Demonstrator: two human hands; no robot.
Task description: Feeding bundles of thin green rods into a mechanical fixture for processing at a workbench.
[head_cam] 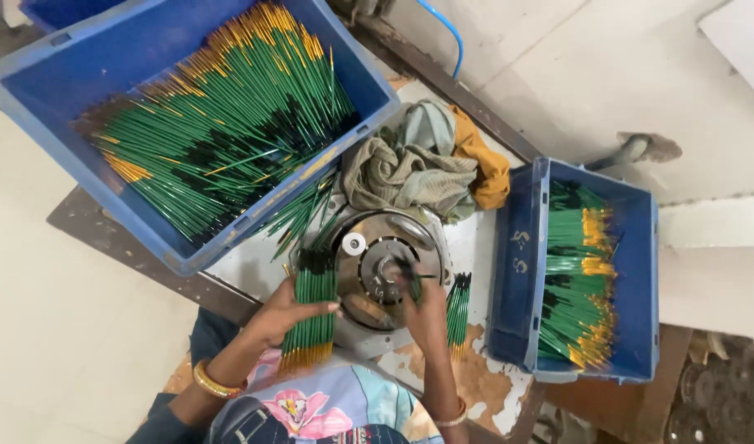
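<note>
My left hand [282,314] grips a thick bundle of green paintbrushes [311,308] with gold ends, held upright beside a round metal machine head [381,267]. Over that machine's centre my right hand [424,306] pinches a single green brush [413,284]. A small stack of finished green brushes [457,304] lies just right of my right hand on the worn worktop [475,374].
A large blue crate [48,90] heaped with green brushes sits at the upper left, some spilling over its rim. A smaller blue crate [517,271] with sorted brushes stands at the right. Crumpled cloths [414,164] lie behind the machine. A blue hose [447,29] runs along the floor.
</note>
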